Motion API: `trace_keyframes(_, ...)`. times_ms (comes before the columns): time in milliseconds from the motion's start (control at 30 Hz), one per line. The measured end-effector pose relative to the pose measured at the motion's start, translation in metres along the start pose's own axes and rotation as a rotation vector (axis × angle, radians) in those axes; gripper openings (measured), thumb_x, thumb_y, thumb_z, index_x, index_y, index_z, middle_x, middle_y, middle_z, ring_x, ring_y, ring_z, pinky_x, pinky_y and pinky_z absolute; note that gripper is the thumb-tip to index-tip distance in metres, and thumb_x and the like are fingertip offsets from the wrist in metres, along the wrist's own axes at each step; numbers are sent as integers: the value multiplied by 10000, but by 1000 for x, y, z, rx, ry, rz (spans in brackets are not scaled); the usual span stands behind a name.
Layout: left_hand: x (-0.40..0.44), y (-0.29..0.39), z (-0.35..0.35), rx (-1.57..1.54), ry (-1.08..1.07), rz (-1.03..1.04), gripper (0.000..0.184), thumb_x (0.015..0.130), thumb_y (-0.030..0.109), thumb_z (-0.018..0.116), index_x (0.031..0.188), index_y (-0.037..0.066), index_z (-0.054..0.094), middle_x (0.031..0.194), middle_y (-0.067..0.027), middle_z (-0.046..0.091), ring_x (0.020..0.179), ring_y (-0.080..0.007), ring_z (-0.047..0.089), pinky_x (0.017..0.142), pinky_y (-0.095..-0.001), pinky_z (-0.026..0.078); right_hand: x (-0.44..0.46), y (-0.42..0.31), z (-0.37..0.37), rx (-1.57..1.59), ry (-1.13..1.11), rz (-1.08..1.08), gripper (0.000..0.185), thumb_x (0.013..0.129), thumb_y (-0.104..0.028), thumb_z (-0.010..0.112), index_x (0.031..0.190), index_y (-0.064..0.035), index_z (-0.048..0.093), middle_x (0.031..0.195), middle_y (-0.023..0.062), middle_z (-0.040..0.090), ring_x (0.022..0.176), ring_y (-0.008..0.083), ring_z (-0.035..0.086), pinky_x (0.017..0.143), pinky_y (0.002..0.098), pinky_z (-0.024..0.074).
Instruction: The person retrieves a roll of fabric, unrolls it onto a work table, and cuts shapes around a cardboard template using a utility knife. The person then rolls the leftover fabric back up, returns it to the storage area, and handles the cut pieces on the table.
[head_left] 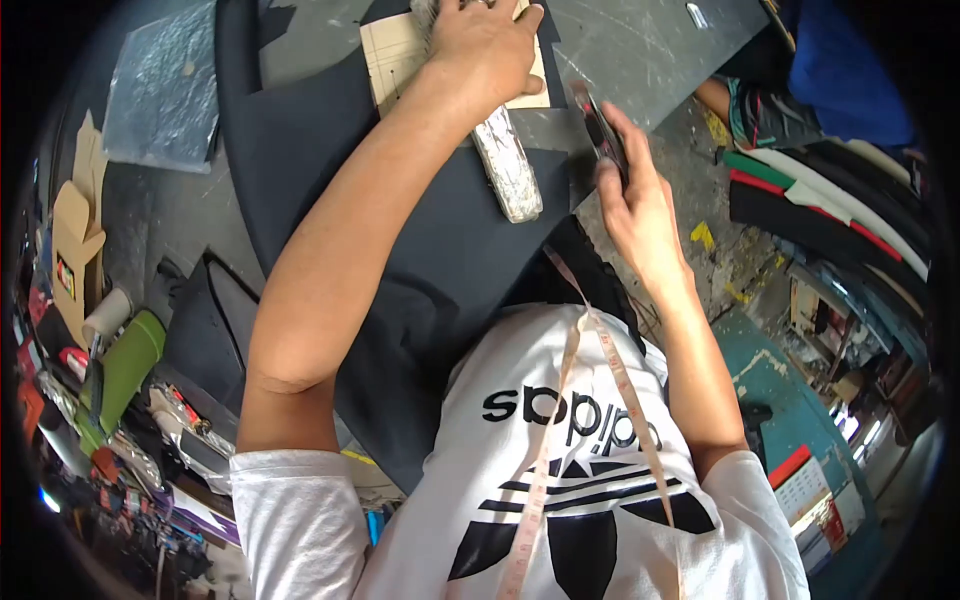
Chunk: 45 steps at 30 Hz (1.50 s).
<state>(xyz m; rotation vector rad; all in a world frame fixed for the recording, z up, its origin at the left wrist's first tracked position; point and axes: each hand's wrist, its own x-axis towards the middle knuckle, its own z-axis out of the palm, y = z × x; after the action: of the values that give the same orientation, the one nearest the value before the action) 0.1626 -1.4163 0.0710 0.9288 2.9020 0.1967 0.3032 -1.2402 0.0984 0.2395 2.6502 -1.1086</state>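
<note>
My left hand [487, 45] lies spread and flat on a cream card pattern [385, 55] at the top of the head view. The pattern rests on dark sheet material [300, 130] on the grey table. A foil-wrapped bar [510, 175] sticks out from below my left hand towards me. A second shiny wrapped piece [424, 14] is partly hidden beside that hand. To the right, beyond the dark sheet's edge, my right hand [640, 205] is closed round a dark cutter knife [603, 135], raised with its tip pointing away from me.
A clear plastic sheet [160, 85] lies on the table's left. A small metal piece [696, 14] is near the far right edge. Material rolls [830, 200] are stacked right. Cardboard [78, 250] and a green roll [125, 370] stand left. A tape measure [540, 460] hangs down my shirt.
</note>
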Motion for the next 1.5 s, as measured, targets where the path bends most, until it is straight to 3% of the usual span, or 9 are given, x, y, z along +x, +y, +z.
trace_keyframes(200,1,-7,40,8,25,-62,729,885,360,758,1480,37,491,1478,-100,530,1402,-297,486,1203,-577,272,46,38,-20,-72,94,-36,459,1064,-174,518,1515,-167,435,918,130,674,695,196,623,689,392,553)
trace_keyframes(267,-7,-12,46,26,89,-16,707,897,397,734,1467,48,502,1490,-105,519,1400,-310,485,1207,-575,275,53,54,-51,99,255,320,428,1065,-200,504,1476,-119,421,917,232,718,867,421,719,759,481,552)
trace_keyframes(300,-5,-11,41,30,125,14,697,904,415,722,1460,54,508,1496,-108,513,1400,-316,485,1209,-574,276,57,59,-55,108,260,316,428,1065,-200,504,1476,-119,421,917,232,718,867,421,719,759,481,552)
trace_keyframes(400,0,-4,33,10,10,-34,714,898,417,730,1461,43,503,1547,-119,470,1447,-316,435,1233,-579,231,60,76,-57,3,103,28,346,1084,-233,513,1389,-78,463,882,107,698,641,167,660,597,395,522)
trace_keyframes(433,1,-4,30,6,-42,-59,722,894,419,735,1462,38,500,1573,-124,449,1471,-316,410,1245,-581,209,56,79,-48,7,103,27,346,1084,-233,513,1389,-78,463,882,107,698,641,167,660,597,395,522)
trace_keyframes(767,3,-7,46,-41,50,-84,781,864,439,765,1478,44,487,1556,-120,480,1473,-301,411,1252,-569,177,63,17,-9,-246,-181,-74,318,1078,-280,469,1086,36,503,896,323,689,918,529,650,817,590,502)
trace_keyframes(1000,4,-4,58,-35,254,-89,618,881,339,745,1400,48,574,1453,-122,572,1398,-295,502,1242,-543,228,62,18,0,-404,-147,-189,297,1079,-252,449,1050,37,512,924,322,694,910,518,667,829,582,519)
trace_keyframes(1100,1,4,15,-77,-93,-127,799,876,424,751,1489,-2,464,1544,-182,473,1454,-334,427,1245,-556,211,63,15,0,-435,-147,-190,296,1078,-250,449,1045,38,514,936,317,698,911,513,673,834,580,523)
trace_keyframes(1500,-1,4,14,-94,-67,-117,762,875,389,752,1455,-27,487,1534,-197,482,1453,-337,426,1249,-558,193,68,19,5,-486,-118,-245,266,1075,-245,480,1025,16,483,832,309,683,856,515,663,768,586,515)
